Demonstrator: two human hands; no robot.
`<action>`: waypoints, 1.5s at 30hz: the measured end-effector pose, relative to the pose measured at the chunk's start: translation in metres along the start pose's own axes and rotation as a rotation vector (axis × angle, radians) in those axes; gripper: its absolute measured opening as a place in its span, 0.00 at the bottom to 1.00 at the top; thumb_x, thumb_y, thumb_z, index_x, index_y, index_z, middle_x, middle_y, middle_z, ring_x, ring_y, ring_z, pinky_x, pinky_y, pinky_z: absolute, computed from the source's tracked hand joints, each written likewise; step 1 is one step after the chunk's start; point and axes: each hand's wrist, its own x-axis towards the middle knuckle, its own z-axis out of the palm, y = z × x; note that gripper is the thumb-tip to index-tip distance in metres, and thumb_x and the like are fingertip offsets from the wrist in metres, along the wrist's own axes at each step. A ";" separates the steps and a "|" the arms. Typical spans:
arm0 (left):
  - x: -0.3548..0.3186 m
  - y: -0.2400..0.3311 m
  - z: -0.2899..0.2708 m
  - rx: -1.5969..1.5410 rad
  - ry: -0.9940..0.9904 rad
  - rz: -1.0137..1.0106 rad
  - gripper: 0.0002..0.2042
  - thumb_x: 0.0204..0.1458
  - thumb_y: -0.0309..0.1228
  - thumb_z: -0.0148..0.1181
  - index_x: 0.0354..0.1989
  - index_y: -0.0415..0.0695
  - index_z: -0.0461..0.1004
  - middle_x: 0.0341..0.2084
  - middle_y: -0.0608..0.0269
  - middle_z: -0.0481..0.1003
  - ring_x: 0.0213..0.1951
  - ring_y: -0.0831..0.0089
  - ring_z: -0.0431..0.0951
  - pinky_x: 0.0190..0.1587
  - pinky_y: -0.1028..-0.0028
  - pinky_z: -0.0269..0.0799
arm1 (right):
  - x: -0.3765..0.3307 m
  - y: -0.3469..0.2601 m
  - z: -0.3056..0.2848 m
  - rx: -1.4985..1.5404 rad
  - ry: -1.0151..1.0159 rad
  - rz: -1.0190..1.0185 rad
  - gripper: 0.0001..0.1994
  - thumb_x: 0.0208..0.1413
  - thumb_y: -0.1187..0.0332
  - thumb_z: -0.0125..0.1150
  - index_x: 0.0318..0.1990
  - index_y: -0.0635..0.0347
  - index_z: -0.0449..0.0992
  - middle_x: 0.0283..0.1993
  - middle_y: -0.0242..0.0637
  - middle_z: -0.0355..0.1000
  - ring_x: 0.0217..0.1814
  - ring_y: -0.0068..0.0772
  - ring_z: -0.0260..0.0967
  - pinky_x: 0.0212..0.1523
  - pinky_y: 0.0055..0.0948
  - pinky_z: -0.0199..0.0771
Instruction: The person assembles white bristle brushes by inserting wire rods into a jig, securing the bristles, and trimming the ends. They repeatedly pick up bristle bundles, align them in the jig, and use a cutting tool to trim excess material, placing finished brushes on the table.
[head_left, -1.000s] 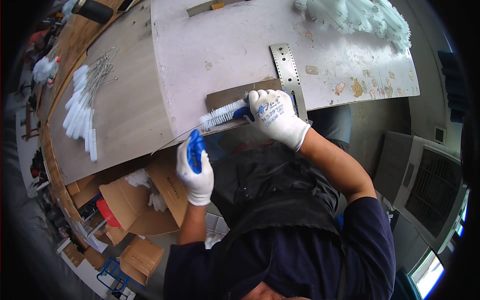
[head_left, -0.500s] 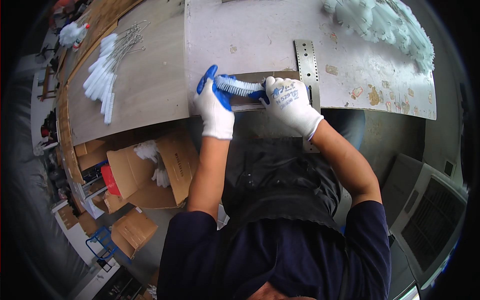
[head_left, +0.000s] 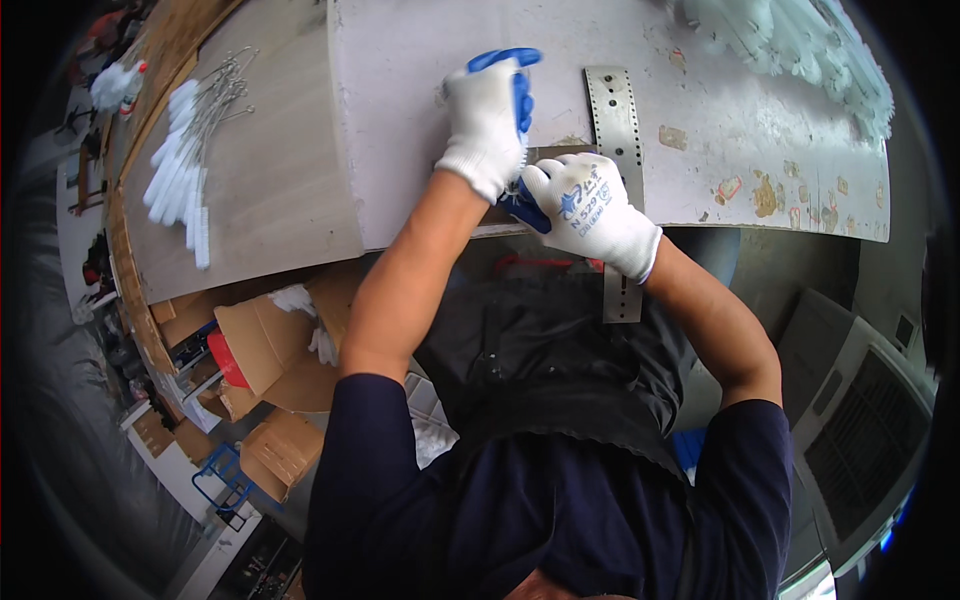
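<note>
My left hand (head_left: pixel 488 120), in a white glove with a blue palm, reaches over the grey board (head_left: pixel 400 120) with its fingers curled; what is under it is hidden. My right hand (head_left: pixel 590 210), in the same kind of glove, is closed at the board's near edge, just behind the left wrist. Between the two hands only a bit of the white bristle brush (head_left: pixel 517 188) shows, over a brown block (head_left: pixel 553 153). A perforated metal strip (head_left: pixel 613 120) runs past my right hand and hangs over the edge.
A heap of white brushes (head_left: pixel 800 40) lies at the board's far right. More white brushes and bare wires (head_left: pixel 185 160) lie on the wooden top at left. Open cardboard boxes (head_left: pixel 260 340) stand below left, and a white louvred unit (head_left: pixel 860 430) is at right.
My left hand rose from below the table edge to the brush, then slid farther over the board. The brush, plainly seen before, is now mostly covered. My right hand stayed on it.
</note>
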 end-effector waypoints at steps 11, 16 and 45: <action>0.003 0.002 -0.043 0.269 0.055 0.316 0.10 0.62 0.29 0.55 0.41 0.37 0.80 0.23 0.62 0.77 0.23 0.77 0.75 0.25 0.73 0.73 | 0.022 -0.019 -0.011 -0.015 -0.046 0.199 0.17 0.53 0.51 0.67 0.37 0.56 0.76 0.34 0.45 0.80 0.39 0.50 0.78 0.43 0.45 0.76; -0.014 0.027 -0.166 0.513 0.236 0.560 0.13 0.65 0.34 0.57 0.52 0.40 0.78 0.32 0.64 0.81 0.31 0.77 0.79 0.35 0.73 0.76 | 0.012 -0.019 0.009 -0.116 0.061 0.123 0.17 0.50 0.57 0.71 0.39 0.59 0.76 0.33 0.44 0.77 0.38 0.50 0.78 0.44 0.47 0.76; -0.023 0.128 -0.314 1.799 0.645 0.451 0.10 0.61 0.34 0.51 0.44 0.52 0.79 0.41 0.54 0.80 0.46 0.54 0.81 0.46 0.50 0.75 | -0.003 -0.005 0.016 -0.032 0.289 0.070 0.21 0.47 0.59 0.71 0.44 0.60 0.75 0.39 0.43 0.75 0.41 0.49 0.75 0.43 0.46 0.75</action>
